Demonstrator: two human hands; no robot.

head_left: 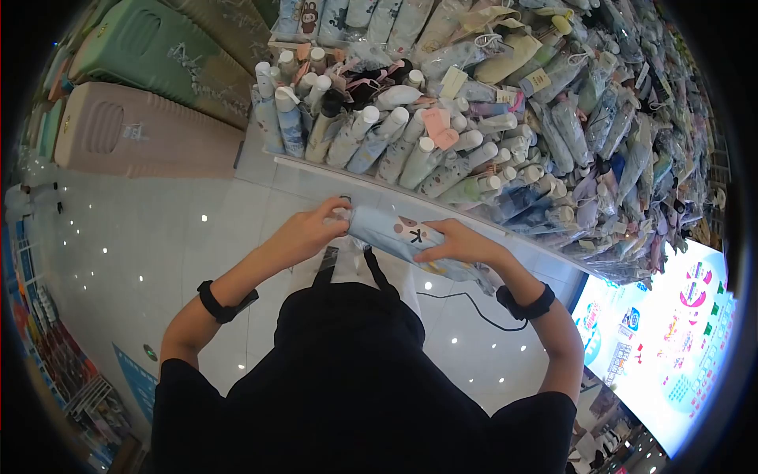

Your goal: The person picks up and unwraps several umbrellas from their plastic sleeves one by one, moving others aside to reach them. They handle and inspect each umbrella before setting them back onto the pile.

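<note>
The dark rim of the lens cuts off every edge of the view, and the person's black top hides the floor (pixel 166 237) directly below. The umbrella (pixel 407 235) is folded, pale blue and sleeved in clear wrap; it lies crosswise in front of the chest, just short of the rack (pixel 505 118). Its left end is covered by fingertips and its right end runs under the other hand, so neither end can be made out. The left hand (pixel 309 233) is bent in from the wrist, fingers closed to a pinch on the umbrella's left end. The right hand (pixel 459 242) lies over the middle of the umbrella, fingers curled down across the top and gripping it; the thumb is out of sight. Each wrist carries a black band (pixel 223 304). A dark cable (pixel 466 308) trails over the floor below the right forearm. The umbrella shows a cartoon face, but no lettering on it can be read. Tags on the racked stock are too small to read. The lit sign (pixel 671 340) at lower right bears coloured print that is not legible. Pale script on the green case (pixel 170 55) at upper left is also unreadable.
</note>
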